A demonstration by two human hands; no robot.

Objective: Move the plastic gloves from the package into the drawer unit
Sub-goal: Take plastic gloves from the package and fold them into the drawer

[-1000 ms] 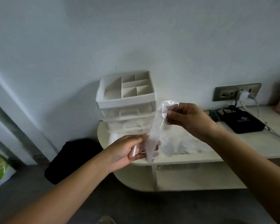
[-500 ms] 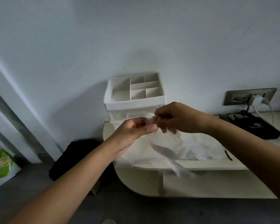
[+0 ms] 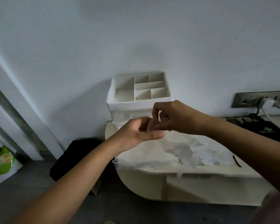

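Wall [image 3: 136,38]: pale, bare, behind drawer unit [image 3: 139,102].
Shelf [image 3: 200,173]: cream, rounded end, beneath drawer unit.
Drawer unit: white, divided tray on top, drawer fronts partly hidden.
Package with loose gloves [image 3: 192,149]: crumpled heap, front-right of drawer unit.
Left hand [image 3: 136,135], right hand [image 3: 174,117]: just before drawer unit, touching, both pinching one bunched glove [image 3: 152,126]. No clear long axis; drawers straight ahead, right hand likely nearer.
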